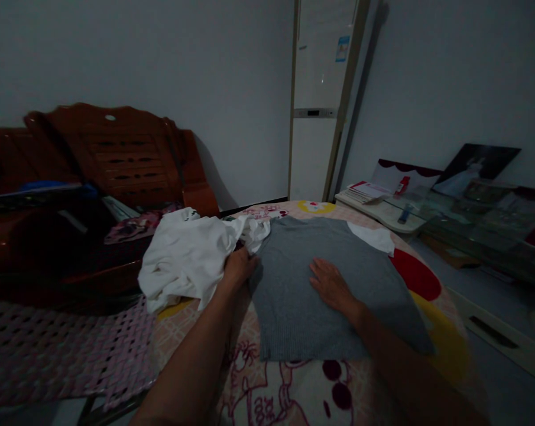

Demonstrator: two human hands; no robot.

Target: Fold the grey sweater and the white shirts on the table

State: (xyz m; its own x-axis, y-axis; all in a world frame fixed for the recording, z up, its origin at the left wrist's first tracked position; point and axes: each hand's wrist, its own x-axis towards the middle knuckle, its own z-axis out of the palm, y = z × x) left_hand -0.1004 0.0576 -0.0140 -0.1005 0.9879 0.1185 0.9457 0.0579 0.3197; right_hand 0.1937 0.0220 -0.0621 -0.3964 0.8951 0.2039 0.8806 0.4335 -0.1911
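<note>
Grey knit top (294, 290) looked light, soft, floppy; ribbed hem (307, 348) at 6 o'clock seemed best hold. Right hand (331, 285) lay spread; left hand (241, 264), 9 o'clock edge, couldn't tell if pinching.

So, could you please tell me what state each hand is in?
Left hand: at the left edge of the gray garment; whether it grips cannot be told.
Right hand: open, palm down on it.

Hands (241, 266) (331, 285) apart, arms (198, 352) (395, 352) outstretched
</note>
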